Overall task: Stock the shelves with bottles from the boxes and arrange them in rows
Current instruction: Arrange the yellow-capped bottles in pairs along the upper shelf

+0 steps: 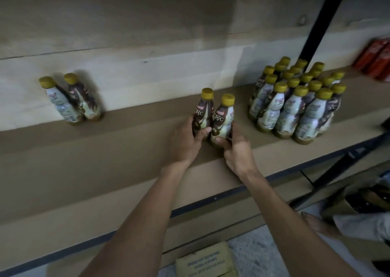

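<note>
Left bottle [204,112] and right bottle [224,118] are upright and touching, near the bottle cluster [295,106], on its left. Left hand [185,144] has fingers curled round left bottle. Right hand [237,152] grasps right bottle low down. Spare pair [72,99] stands well left of cluster, on the same shelf [95,154].

Level: dim overall, warm brown cast, no glare spots.
Source: not in view; back wall [147,76] has a paler band low down, upper part in shade.
Shadows: soft; dark halo on wall round left bottle pair [71,99].
Focus: sharpest at centre; label print on held bottles [213,116] is readable.
Blur: smear on left pair and on big bottle group [295,103]; red cans [377,59] far rt just a smudge.
Distortion: wide-angle; shelf [84,160] front edge runs slanted, black post [322,21] leans, side bottles tip outward at top.
Bottom edge: box print [204,262] soft, surroundings murky.
</note>
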